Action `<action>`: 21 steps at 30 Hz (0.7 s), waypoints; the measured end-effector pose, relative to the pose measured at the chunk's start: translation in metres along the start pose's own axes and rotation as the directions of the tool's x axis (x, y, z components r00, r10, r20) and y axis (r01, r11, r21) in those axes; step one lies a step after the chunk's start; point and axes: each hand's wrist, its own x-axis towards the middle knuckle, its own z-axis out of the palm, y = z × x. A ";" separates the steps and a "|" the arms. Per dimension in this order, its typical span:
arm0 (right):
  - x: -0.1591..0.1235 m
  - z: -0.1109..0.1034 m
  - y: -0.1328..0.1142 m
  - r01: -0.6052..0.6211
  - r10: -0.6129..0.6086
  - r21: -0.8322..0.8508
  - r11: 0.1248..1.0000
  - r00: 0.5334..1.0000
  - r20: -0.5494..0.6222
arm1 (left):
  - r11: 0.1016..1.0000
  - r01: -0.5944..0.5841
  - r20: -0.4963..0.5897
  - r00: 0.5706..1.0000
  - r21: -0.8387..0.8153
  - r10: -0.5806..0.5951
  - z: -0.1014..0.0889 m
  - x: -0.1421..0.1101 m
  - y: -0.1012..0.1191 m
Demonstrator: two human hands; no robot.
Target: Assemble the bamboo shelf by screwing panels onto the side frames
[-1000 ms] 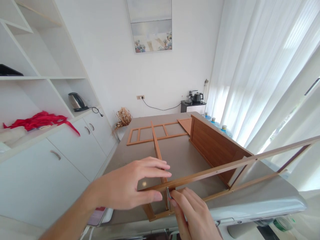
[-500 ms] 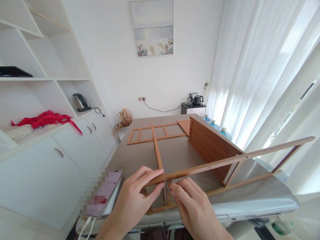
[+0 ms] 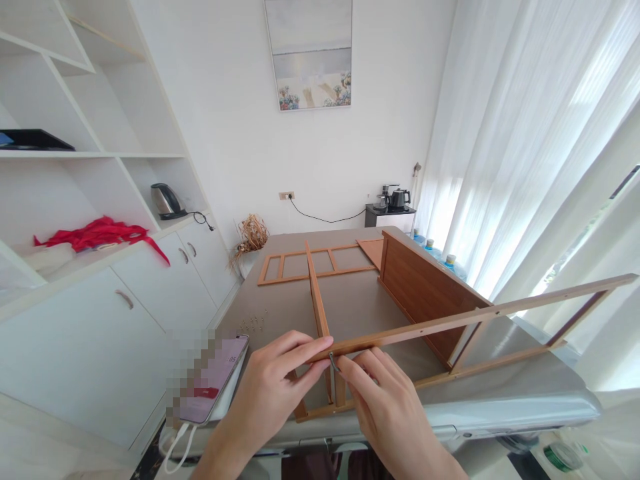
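Observation:
A brown wooden frame (image 3: 465, 319) stands on edge along the near side of a grey table (image 3: 360, 307), its long top rail running up to the right. My left hand (image 3: 273, 393) pinches the near end of that rail between thumb and fingers. Just to its right, my right hand (image 3: 383, 407) is closed on a small metal key (image 3: 333, 362) set against the rail's end. A long wooden slat (image 3: 316, 297) runs from this joint toward the far side of the table.
A dark wooden panel (image 3: 425, 293) stands upright at the table's right. A flat ladder-like frame (image 3: 315, 263) lies at the far end. Several small screws (image 3: 253, 325) lie left of the slat; a phone (image 3: 215, 380) with a cable sits at the near left corner. White cabinets stand at the left.
My left hand has gone from lying spread flat over the rail to pinching its end. The view has shifted, bringing the phone into sight. My right hand stays on the metal key.

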 end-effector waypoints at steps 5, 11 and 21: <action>-0.002 -0.002 -0.001 -0.004 0.003 -0.005 1.000 1.000 -0.009 | 1.000 -0.004 0.003 1.000 0.024 0.004 -0.001 0.000 -0.001; -0.001 -0.003 -0.002 0.009 -0.009 -0.009 1.000 0.999 -0.031 | 1.000 -0.015 -0.004 1.000 0.021 0.015 -0.002 0.002 0.001; -0.002 -0.002 0.000 0.003 -0.003 -0.030 1.000 1.000 0.002 | 0.996 -0.043 -0.007 0.999 0.074 0.043 -0.003 0.003 0.000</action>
